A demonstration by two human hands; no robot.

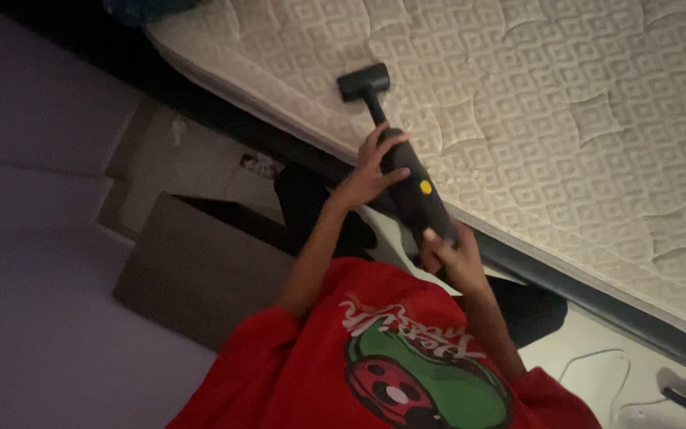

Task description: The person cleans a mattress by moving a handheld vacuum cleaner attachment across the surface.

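We are grasping the black handheld vacuum with our left hand at its front and our right hand at its rear. Its nozzle is resting on the mattress near the edge. We are judging that a sideways push could be sending it off.

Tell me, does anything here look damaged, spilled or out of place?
Nothing stands out. The left hand and right hand both grip the black handheld vacuum, whose nozzle rests on the bare quilted mattress. A white cable lies loose on the floor.
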